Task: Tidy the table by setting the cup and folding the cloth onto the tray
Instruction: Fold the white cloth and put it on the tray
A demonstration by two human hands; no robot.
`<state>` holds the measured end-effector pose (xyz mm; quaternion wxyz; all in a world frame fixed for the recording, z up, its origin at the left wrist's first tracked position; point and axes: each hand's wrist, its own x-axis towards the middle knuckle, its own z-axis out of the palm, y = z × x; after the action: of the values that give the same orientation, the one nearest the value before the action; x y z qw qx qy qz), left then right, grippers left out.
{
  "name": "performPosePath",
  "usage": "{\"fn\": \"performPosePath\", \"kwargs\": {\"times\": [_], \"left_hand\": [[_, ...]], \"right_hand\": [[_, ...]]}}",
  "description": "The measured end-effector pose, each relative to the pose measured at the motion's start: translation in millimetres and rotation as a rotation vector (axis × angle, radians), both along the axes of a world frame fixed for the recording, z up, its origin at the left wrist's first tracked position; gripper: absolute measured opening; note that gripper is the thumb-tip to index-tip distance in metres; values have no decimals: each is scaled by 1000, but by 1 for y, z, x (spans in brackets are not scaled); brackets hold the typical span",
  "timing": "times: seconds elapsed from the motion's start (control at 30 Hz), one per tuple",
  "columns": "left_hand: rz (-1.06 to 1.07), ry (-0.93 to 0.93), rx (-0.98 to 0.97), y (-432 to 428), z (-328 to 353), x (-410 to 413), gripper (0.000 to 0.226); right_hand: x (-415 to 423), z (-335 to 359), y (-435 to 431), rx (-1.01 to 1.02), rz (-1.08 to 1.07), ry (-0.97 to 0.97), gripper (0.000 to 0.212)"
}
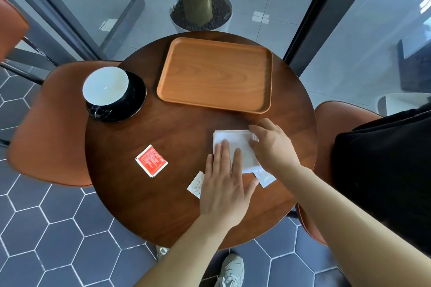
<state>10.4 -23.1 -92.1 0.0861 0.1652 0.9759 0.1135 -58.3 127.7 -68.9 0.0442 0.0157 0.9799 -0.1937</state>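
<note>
Beneath left grip [224, 189], cloth [238, 138] (white).

The tray [217, 77] is light, matt wood with visible grain; the table [144, 193] is darker, smooth wood. The cup [105, 85] and black saucer [136, 100] look glossy, the white cloth [235, 144] soft and matt.

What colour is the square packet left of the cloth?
The packet is red with a white edge, in the head view.
</note>
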Motion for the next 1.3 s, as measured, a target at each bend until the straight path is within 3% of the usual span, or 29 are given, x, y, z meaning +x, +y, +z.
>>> {"fn": "performPosePath", "kwargs": {"times": [0.17,0.4,0.67,0.8,0.93,1.1,1.3], "left_hand": [[-75,-88,-126,1,-2,-6,92],[-131,6,8,-6,14,11,61],[-152,-24,32,-12,19,14,56],[35,-21,345,-12,28,15,45],[420,25,694,-9,41,11,57],[702,-361,972,-7,54,-7,83],[892,-831,1412,-7,65,-30,55]], "right_hand": [[-6,2,3,99,60,-52,19],[-27,12,2,194,96,-151,19],[-32,23,4,58,34,-232,18],[-21,31,9,-250,-140,-213,11],[-7,45,11,-529,-258,-199,6],[4,62,6,-764,-338,-142,7],[13,74,-2,-1029,-379,-106,5]]}}
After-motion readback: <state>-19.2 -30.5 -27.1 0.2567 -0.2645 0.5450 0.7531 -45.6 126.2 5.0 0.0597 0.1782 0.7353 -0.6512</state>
